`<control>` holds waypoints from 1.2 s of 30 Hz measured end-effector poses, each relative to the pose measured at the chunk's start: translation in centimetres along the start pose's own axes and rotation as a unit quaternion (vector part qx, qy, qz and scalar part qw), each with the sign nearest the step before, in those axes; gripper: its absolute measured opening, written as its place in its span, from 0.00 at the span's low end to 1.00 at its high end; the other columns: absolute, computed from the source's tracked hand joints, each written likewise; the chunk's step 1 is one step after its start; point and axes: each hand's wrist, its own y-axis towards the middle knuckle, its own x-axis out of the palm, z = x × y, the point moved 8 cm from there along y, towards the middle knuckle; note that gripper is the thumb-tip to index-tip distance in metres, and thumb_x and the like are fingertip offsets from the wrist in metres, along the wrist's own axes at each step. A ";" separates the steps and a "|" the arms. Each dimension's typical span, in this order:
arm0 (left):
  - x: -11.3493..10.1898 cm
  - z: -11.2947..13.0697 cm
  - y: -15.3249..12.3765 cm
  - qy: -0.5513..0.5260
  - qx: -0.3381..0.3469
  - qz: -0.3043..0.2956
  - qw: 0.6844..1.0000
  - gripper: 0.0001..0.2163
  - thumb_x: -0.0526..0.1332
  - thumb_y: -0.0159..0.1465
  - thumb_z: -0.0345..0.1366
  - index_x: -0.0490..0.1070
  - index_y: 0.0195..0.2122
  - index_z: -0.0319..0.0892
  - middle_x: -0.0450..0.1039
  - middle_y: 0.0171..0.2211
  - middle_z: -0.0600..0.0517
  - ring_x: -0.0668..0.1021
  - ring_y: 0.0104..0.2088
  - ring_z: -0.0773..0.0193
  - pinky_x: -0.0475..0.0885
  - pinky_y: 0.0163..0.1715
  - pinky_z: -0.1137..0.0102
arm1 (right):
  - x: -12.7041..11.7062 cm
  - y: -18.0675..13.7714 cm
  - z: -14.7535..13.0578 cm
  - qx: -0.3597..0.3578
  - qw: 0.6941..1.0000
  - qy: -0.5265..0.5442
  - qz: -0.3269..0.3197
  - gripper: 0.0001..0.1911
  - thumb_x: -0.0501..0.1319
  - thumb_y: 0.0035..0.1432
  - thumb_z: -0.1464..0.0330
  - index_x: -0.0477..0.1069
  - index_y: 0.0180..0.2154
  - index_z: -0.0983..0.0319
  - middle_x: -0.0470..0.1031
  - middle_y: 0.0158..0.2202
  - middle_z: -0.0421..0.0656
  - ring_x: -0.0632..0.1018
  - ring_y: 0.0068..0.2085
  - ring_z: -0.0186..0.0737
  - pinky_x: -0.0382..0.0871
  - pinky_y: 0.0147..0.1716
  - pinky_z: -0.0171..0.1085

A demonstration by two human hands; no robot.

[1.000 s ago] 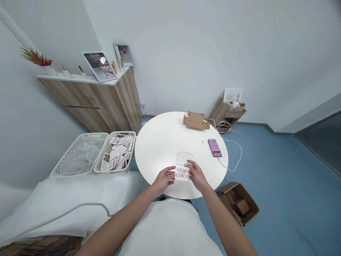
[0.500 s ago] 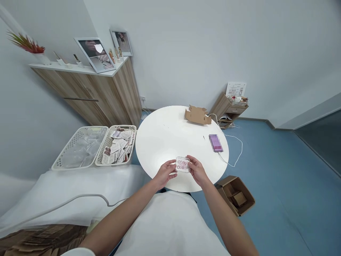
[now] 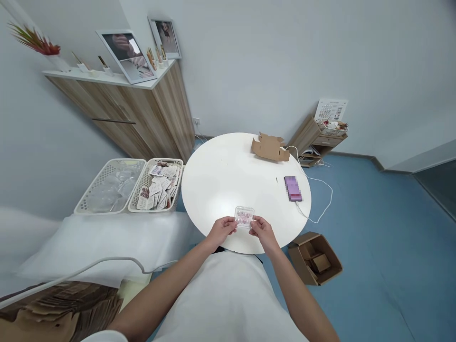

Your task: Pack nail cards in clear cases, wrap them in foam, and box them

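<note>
Between my hands, over the near edge of the round white table (image 3: 213,180), is a small clear plastic box of press-on nails (image 3: 244,217). Pink nails lie in rows inside it. My left hand (image 3: 221,232) pinches the box at its left edge, fingers closed. On the other side my right hand (image 3: 264,232) grips the lower right edge with thumb and fingers. The box is tilted toward me. Whether its lid is latched cannot be made out.
An unfolded cardboard box (image 3: 270,147) and a purple-screened phone (image 3: 293,189) on a white cable lie on the table. At left stand a basket of printed cards (image 3: 131,204) and a basket of clear plastic pieces (image 3: 81,202). A carton (image 3: 337,270) sits on the floor at right.
My right hand has slid from the upper right corner of the nail box down to its lower right edge. My left hand keeps its grip. The view has shifted slightly.
</note>
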 end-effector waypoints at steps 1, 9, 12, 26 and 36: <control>0.1 0.0 0.1 0.011 0.001 0.009 1.000 0.18 0.62 0.52 0.46 0.71 0.39 0.39 0.72 0.30 0.50 0.73 0.30 0.68 0.66 0.33 0.71 | -0.3 0.0 -0.1 -0.007 1.000 -0.004 0.002 0.23 0.63 0.43 0.56 0.67 0.40 0.61 0.68 0.24 0.38 0.70 0.25 0.32 0.66 0.31 0.38; 1.8 0.6 1.1 0.028 0.024 0.066 0.997 0.16 0.64 0.50 0.44 0.71 0.36 0.38 0.73 0.28 0.50 0.74 0.29 0.66 0.68 0.32 0.69 | -3.1 0.6 -1.7 -0.023 0.999 -0.022 -0.008 0.22 0.63 0.42 0.57 0.67 0.38 0.61 0.68 0.24 0.38 0.67 0.24 0.32 0.63 0.28 0.36; 2.7 0.4 1.4 0.023 0.027 0.079 0.996 0.17 0.64 0.50 0.43 0.70 0.38 0.39 0.73 0.29 0.51 0.74 0.30 0.66 0.68 0.34 0.70 | -4.2 1.2 -1.5 -0.021 0.999 -0.045 -0.012 0.26 0.63 0.42 0.56 0.64 0.42 0.60 0.69 0.23 0.38 0.68 0.25 0.34 0.62 0.27 0.35; 6.3 0.5 2.3 0.157 0.074 0.149 0.974 0.19 0.56 0.57 0.44 0.65 0.48 0.44 0.67 0.42 0.48 0.71 0.37 0.66 0.68 0.38 0.69 | -7.1 3.2 -0.9 -0.050 0.992 -0.107 -0.039 0.31 0.56 0.50 0.58 0.51 0.54 0.58 0.62 0.22 0.33 0.66 0.24 0.33 0.60 0.26 0.33; 2.1 -1.7 1.5 0.111 0.036 0.249 0.961 0.21 0.60 0.54 0.41 0.63 0.50 0.44 0.65 0.42 0.48 0.71 0.35 0.68 0.70 0.36 0.70 | -2.8 4.9 0.2 -0.035 0.980 -0.146 -0.128 0.32 0.56 0.50 0.60 0.53 0.57 0.55 0.67 0.34 0.40 0.68 0.32 0.36 0.64 0.32 0.36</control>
